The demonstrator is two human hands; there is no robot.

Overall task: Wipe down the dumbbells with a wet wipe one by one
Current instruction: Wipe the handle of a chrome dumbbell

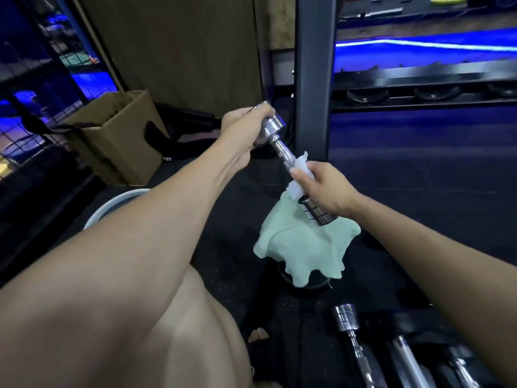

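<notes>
While my left hand clamped the shiny chrome dumbbell aloft by one end, my right hand pinched the white wet wipe around its handle; wet chrome could've slipped.

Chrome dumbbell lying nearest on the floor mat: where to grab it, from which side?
Take the dumbbell by its narrow handle, coming down from above. It lies flat with the handle exposed. Another dumbbell lies close on its right, so a side approach looks crowded.
</notes>
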